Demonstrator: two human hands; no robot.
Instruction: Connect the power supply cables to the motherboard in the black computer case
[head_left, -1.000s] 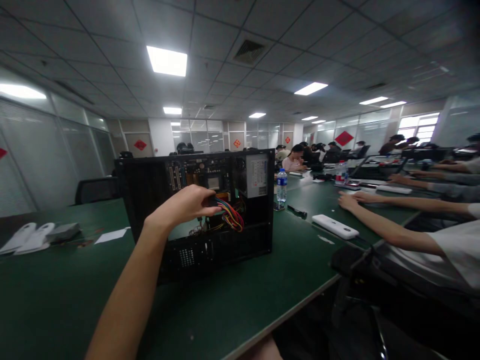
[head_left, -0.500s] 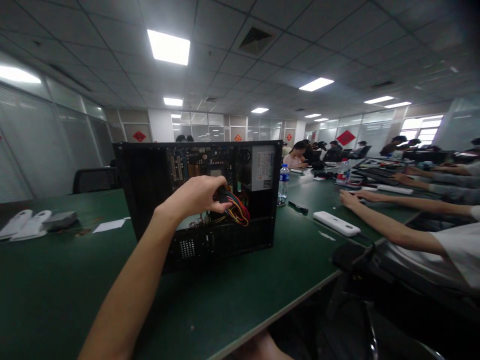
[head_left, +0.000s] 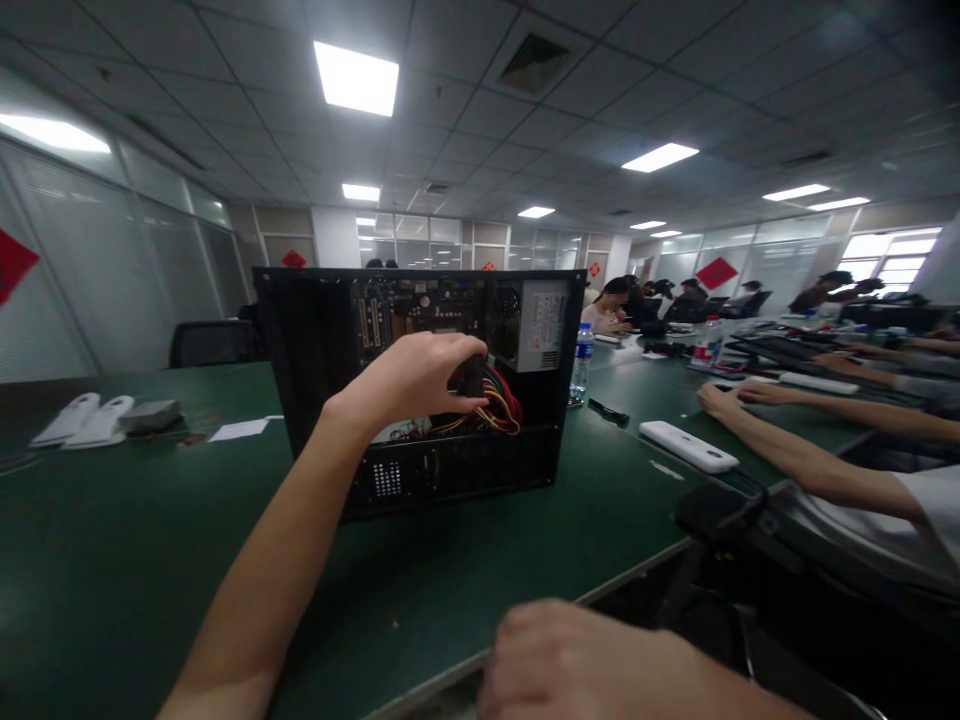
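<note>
An open black computer case [head_left: 517, 462] stands upright on the green table, its inside facing me. My left hand [head_left: 416, 378] reaches into it, with thumb and fingers closed around the dark plug of a power cable [head_left: 504, 402]. Red, yellow and other coloured wires curve out of that plug to the right. Behind the fingers is the motherboard [head_left: 442, 298], partly covered by my hand. The power supply [head_left: 543, 325] sits at the case's upper right. Low in front, near the table edge, my right hand [head_left: 562, 660] is curled, knuckles up; whatever it may hold is hidden.
Right of the case are a water bottle [head_left: 582, 360], a small black item [head_left: 608, 411] and a white power strip [head_left: 688, 446]. A co-worker's arms [head_left: 806, 450] rest on the table there. White slipper-like items [head_left: 97, 422], a grey block [head_left: 150, 416] and paper [head_left: 238, 429] lie left.
My right hand has risen into view at the bottom. The left hand stays at the plug, with a dark gap now showing between thumb and fingers. The whole view has shifted slightly.
</note>
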